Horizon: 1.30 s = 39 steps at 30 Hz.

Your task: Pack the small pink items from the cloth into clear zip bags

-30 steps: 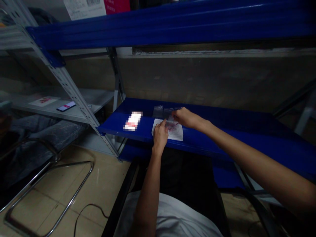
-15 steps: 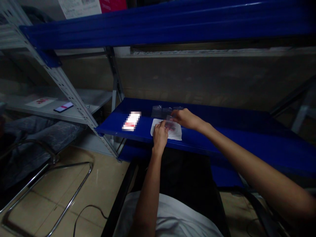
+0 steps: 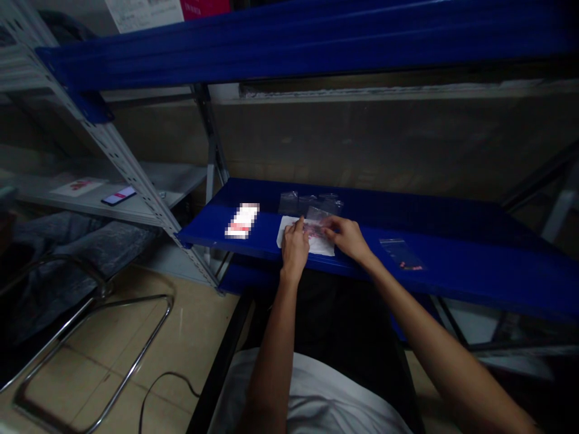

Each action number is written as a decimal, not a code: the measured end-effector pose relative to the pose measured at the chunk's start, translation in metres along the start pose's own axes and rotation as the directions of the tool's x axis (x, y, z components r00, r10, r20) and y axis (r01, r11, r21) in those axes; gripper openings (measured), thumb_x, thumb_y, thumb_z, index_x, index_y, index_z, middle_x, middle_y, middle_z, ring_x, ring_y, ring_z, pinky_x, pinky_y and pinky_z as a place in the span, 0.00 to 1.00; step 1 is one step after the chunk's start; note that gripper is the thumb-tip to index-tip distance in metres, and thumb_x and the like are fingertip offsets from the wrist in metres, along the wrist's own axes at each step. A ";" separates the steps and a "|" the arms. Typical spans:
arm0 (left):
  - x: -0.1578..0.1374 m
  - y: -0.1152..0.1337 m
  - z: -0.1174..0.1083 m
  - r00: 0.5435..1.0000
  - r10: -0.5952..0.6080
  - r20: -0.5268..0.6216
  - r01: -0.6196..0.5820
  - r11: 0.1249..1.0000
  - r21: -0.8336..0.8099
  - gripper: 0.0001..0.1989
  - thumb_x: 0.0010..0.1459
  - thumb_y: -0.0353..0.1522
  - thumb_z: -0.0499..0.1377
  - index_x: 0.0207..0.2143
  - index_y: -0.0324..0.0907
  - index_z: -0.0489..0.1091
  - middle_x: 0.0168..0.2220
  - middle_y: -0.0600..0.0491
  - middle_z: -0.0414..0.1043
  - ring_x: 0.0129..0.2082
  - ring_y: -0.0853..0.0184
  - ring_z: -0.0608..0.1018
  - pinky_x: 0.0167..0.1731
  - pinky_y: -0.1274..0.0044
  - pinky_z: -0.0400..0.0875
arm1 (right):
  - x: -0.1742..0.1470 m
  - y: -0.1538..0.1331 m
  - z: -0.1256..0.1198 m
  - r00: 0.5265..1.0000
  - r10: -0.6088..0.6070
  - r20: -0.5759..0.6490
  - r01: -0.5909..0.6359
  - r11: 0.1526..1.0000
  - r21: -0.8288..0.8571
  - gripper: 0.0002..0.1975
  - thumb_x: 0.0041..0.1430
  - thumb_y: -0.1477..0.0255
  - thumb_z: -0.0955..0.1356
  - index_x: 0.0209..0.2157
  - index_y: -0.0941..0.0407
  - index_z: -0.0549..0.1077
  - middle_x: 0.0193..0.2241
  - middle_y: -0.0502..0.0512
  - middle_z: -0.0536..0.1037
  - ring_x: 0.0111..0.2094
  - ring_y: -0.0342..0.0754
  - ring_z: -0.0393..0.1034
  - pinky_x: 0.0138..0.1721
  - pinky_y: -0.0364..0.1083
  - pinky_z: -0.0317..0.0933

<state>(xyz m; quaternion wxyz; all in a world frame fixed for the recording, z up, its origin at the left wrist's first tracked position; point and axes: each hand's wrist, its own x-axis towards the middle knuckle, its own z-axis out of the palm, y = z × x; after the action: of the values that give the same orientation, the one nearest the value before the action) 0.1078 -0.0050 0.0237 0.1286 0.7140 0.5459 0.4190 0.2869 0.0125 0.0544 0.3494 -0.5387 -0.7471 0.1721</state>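
Note:
A clear zip bag (image 3: 318,214) is tilted over a sheet of white paper (image 3: 322,247) on the blue shelf. Small reddish pieces show on the paper, partly behind the bag; their kind is too small to make out. My left hand (image 3: 295,244) rests on the paper's left part, its fingers closed at the bag's left edge. From the right, my right hand (image 3: 349,236) pinches the bag's right side. Several flat clear bags, among them a small bag (image 3: 288,202), lie just behind. Right of my hands lies another zip bag (image 3: 401,254) with small reddish pieces at its lower end.
A phone-shaped bright, pixelated item (image 3: 243,220) lies on the blue shelf (image 3: 456,259) at left. A blue beam (image 3: 289,45) crosses above. On the grey shelf at left are a phone (image 3: 118,195) and a printed sheet (image 3: 80,186). A metal-framed chair (image 3: 122,361) stands below.
My right hand has come down and nearer to me, along the bag's right side. My right forearm has lowered, uncovering the zip bag with reddish pieces. My left hand stays nearly in place.

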 end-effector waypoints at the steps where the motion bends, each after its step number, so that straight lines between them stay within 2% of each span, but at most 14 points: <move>1: 0.000 0.001 0.000 1.000 0.004 -0.002 -0.004 1.000 0.001 0.25 0.68 0.27 0.54 0.66 0.36 0.65 0.54 0.38 0.77 0.55 0.53 0.75 0.57 0.62 0.71 | 0.000 0.000 0.000 1.000 0.007 -0.017 -0.007 1.000 0.009 0.09 0.60 0.73 0.69 0.41 0.55 0.79 0.36 0.56 0.85 0.38 0.52 0.79 0.41 0.47 0.66; 5: -0.001 0.001 -0.001 0.999 0.027 -0.019 -0.027 0.999 0.019 0.23 0.70 0.27 0.51 0.64 0.37 0.68 0.56 0.39 0.77 0.56 0.54 0.75 0.59 0.63 0.70 | 0.001 0.005 0.002 0.997 0.027 -0.069 -0.023 0.998 0.064 0.08 0.60 0.70 0.69 0.40 0.55 0.78 0.35 0.56 0.84 0.37 0.52 0.78 0.41 0.47 0.67; 8: -0.001 0.001 0.000 0.999 0.024 -0.041 -0.023 0.999 0.023 0.22 0.70 0.27 0.50 0.63 0.38 0.69 0.56 0.41 0.77 0.56 0.55 0.75 0.60 0.64 0.69 | 0.000 0.012 0.007 0.992 0.078 -0.103 -0.057 0.978 0.198 0.11 0.59 0.65 0.70 0.40 0.55 0.78 0.35 0.56 0.84 0.34 0.50 0.77 0.38 0.47 0.69; 12: -0.001 0.000 0.000 0.998 0.025 -0.052 -0.024 0.999 0.029 0.22 0.69 0.26 0.50 0.62 0.38 0.70 0.55 0.40 0.77 0.56 0.55 0.75 0.60 0.63 0.68 | -0.001 0.016 0.016 0.968 0.214 -0.131 -0.141 0.897 0.420 0.17 0.55 0.59 0.72 0.41 0.55 0.76 0.32 0.55 0.82 0.31 0.50 0.76 0.33 0.47 0.70; 16: -0.002 0.004 -0.003 0.997 0.031 -0.074 -0.030 0.999 0.010 0.20 0.70 0.27 0.49 0.59 0.37 0.72 0.53 0.40 0.78 0.56 0.54 0.75 0.60 0.64 0.68 | -0.004 0.009 0.019 0.936 0.311 -0.163 -0.158 0.786 0.598 0.19 0.49 0.58 0.74 0.40 0.55 0.75 0.31 0.54 0.81 0.33 0.51 0.77 0.33 0.47 0.73; 20: -0.001 0.019 -0.003 0.996 -0.003 -0.092 -0.010 0.990 -0.138 0.18 0.72 0.33 0.51 0.58 0.37 0.73 0.52 0.39 0.78 0.55 0.55 0.76 0.61 0.63 0.68 | -0.013 -0.009 0.020 0.891 0.408 -0.197 -0.122 0.634 0.764 0.19 0.45 0.62 0.77 0.39 0.54 0.75 0.30 0.51 0.81 0.31 0.49 0.77 0.37 0.48 0.74; 22: -0.001 0.029 0.000 0.996 -0.056 -0.063 0.036 0.958 -0.285 0.18 0.71 0.36 0.54 0.59 0.39 0.71 0.50 0.41 0.80 0.51 0.57 0.80 0.57 0.65 0.72 | -0.019 -0.019 0.023 0.881 0.436 -0.182 -0.108 0.560 0.821 0.20 0.45 0.63 0.78 0.39 0.53 0.76 0.31 0.50 0.81 0.31 0.47 0.76 0.39 0.48 0.74; 24: -0.001 0.037 0.005 0.993 -0.119 -0.022 0.099 0.900 -0.426 0.18 0.70 0.36 0.58 0.59 0.40 0.71 0.46 0.43 0.82 0.45 0.61 0.83 0.50 0.70 0.75 | -0.024 -0.026 0.024 0.880 0.444 -0.166 -0.107 0.526 0.844 0.20 0.44 0.63 0.79 0.38 0.53 0.76 0.31 0.51 0.81 0.31 0.47 0.76 0.38 0.47 0.73; 27: 0.001 0.039 0.012 0.985 -0.170 0.008 0.147 0.827 -0.543 0.15 0.67 0.32 0.60 0.54 0.40 0.73 0.43 0.46 0.83 0.41 0.64 0.83 0.45 0.74 0.77 | -0.029 -0.031 0.019 0.877 0.448 -0.174 -0.120 0.555 0.823 0.20 0.44 0.61 0.79 0.38 0.54 0.76 0.33 0.52 0.81 0.33 0.48 0.76 0.33 0.44 0.70; 30: 0.005 0.032 0.010 0.984 -0.175 0.017 0.151 0.789 -0.595 0.11 0.64 0.31 0.63 0.49 0.40 0.76 0.39 0.49 0.82 0.37 0.66 0.82 0.42 0.76 0.76 | -0.029 -0.028 0.004 0.862 0.447 -0.238 -0.090 0.597 0.797 0.22 0.46 0.60 0.78 0.42 0.52 0.76 0.36 0.52 0.82 0.37 0.48 0.76 0.31 0.42 0.67; 32: 0.008 0.026 0.005 0.986 -0.154 0.059 0.157 0.759 -0.632 0.11 0.62 0.30 0.64 0.47 0.41 0.78 0.36 0.51 0.81 0.35 0.67 0.81 0.40 0.77 0.75 | -0.027 -0.023 -0.009 0.869 0.432 -0.241 -0.078 0.600 0.796 0.24 0.46 0.61 0.78 0.45 0.51 0.75 0.36 0.51 0.82 0.37 0.47 0.76 0.32 0.42 0.67; 34: 0.010 0.021 -0.003 0.986 -0.120 0.112 0.164 0.715 -0.679 0.11 0.60 0.29 0.65 0.46 0.41 0.79 0.33 0.52 0.80 0.33 0.68 0.80 0.37 0.79 0.73 | -0.026 -0.017 -0.022 0.907 0.389 -0.160 -0.126 0.615 0.778 0.25 0.44 0.63 0.79 0.45 0.52 0.76 0.32 0.49 0.81 0.33 0.46 0.75 0.31 0.41 0.65; 36: 0.011 0.019 -0.010 0.984 -0.116 0.132 0.176 0.651 -0.738 0.11 0.60 0.29 0.65 0.45 0.41 0.79 0.32 0.52 0.79 0.32 0.69 0.80 0.35 0.79 0.72 | -0.026 -0.014 -0.031 0.944 0.328 -0.031 -0.205 0.659 0.724 0.24 0.41 0.66 0.80 0.43 0.53 0.79 0.28 0.48 0.80 0.29 0.45 0.72 0.30 0.41 0.64; 39: 0.011 0.024 -0.017 0.977 -0.179 0.112 0.192 0.536 -0.822 0.14 0.60 0.33 0.66 0.48 0.41 0.78 0.32 0.52 0.78 0.31 0.69 0.79 0.35 0.79 0.72 | -0.025 -0.012 -0.036 0.956 0.263 0.126 -0.282 0.724 0.630 0.19 0.40 0.67 0.79 0.37 0.54 0.80 0.27 0.50 0.80 0.29 0.46 0.73 0.29 0.42 0.64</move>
<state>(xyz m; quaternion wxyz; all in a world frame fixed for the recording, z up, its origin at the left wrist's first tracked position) 0.1117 -0.0092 0.0548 0.4963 0.5104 0.3565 0.6050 0.3087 -0.0188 0.0787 0.4725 -0.4880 -0.5605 0.4737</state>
